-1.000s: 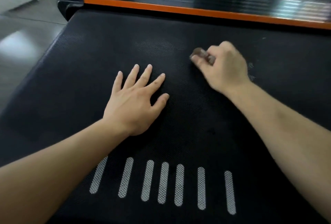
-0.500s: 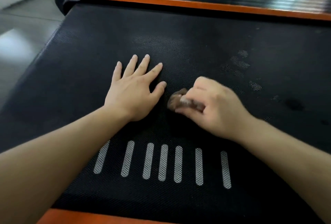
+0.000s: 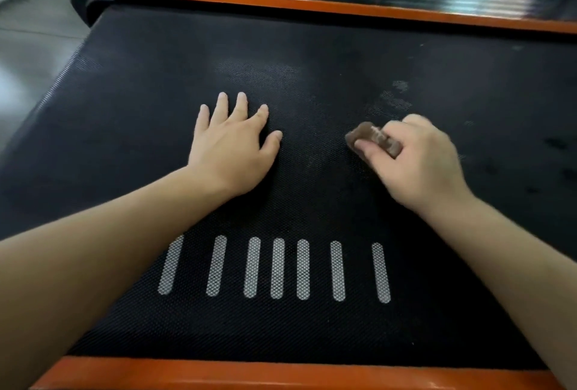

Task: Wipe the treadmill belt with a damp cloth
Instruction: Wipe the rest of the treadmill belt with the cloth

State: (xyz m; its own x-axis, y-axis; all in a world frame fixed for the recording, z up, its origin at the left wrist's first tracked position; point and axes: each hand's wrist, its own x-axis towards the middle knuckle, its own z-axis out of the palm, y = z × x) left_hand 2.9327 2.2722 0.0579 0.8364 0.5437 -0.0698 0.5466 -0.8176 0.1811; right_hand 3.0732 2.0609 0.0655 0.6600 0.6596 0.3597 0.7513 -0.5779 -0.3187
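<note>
The black textured treadmill belt [image 3: 312, 321] fills the view, with several white stripes printed near me. My left hand [image 3: 232, 149] lies flat on the belt left of centre, fingers spread. My right hand [image 3: 415, 161] grips a small bunched brown cloth [image 3: 371, 138] and presses it onto the belt to the right of my left hand. Most of the cloth is hidden under my fingers. Pale smudges mark the belt beyond the cloth.
An orange side rail [image 3: 312, 5] runs along the far edge, with a glossy black deck behind it. Another orange rail [image 3: 249, 374] borders the near edge. Grey floor [image 3: 34, 46] lies to the left.
My right hand with the cloth swept from the far middle of the belt toward me, then moved right and slightly away. My left hand stayed flat in place.
</note>
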